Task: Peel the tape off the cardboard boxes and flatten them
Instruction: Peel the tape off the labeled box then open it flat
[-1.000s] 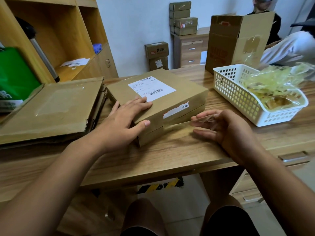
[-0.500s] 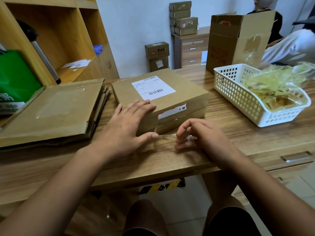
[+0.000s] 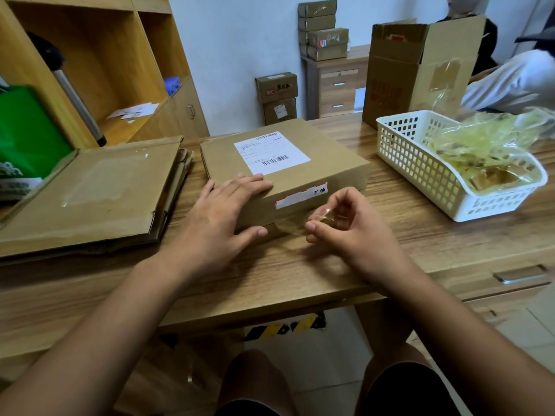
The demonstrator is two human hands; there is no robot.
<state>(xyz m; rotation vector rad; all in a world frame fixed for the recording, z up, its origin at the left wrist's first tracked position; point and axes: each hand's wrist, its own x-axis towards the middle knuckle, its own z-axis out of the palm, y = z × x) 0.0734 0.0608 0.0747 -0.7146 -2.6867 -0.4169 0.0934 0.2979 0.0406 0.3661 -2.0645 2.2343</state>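
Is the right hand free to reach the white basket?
Probably yes: only bare tabletop lies between right hand and white basket, but the tape strip it pinches seems attached to the cardboard box.

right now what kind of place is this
Probably an office back room handling parcels: a wooden desk, shipping boxes stacked on a drawer cabinet, and a white basket of peeled tape.

Label print on the cardboard box too small to read — green bag cut off at left.

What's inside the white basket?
Crumpled yellowish tape fills the basket, piled above its rim. Whatever lies beneath the pile is hidden.
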